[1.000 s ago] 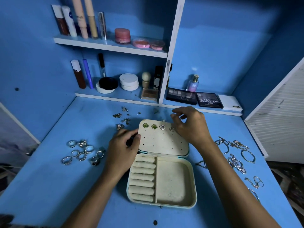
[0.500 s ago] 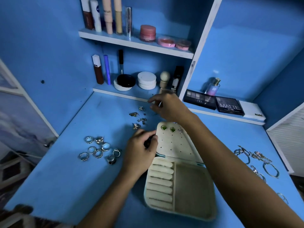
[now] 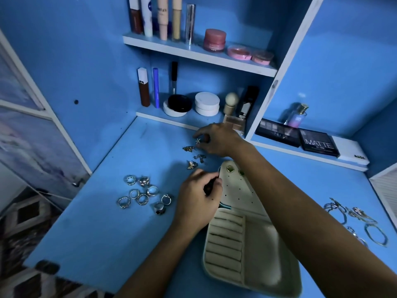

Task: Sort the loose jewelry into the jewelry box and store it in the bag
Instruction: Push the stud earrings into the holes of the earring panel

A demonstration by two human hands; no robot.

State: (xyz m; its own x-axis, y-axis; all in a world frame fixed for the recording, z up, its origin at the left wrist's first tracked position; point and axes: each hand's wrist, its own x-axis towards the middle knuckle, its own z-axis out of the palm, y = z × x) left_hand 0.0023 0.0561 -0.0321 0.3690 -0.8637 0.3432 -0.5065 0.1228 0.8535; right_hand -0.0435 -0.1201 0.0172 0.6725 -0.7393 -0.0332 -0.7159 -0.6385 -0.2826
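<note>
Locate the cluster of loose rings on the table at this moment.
In the head view the rings lie on the blue table, just beyond the left hand on its outer side, nearer the camera than the small earrings.

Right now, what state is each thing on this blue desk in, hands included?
Jewelry box: open, lid laid back flat.
Earrings in lid: a few pinned in the top row.
Right hand: fingers pinching a star-shaped earring.
Left hand: gripping the lid's left edge.
Loose earrings: scattered behind the box.
Rings: loose, clustered left of the box.
Bracelets: loose, right of the box.
</note>
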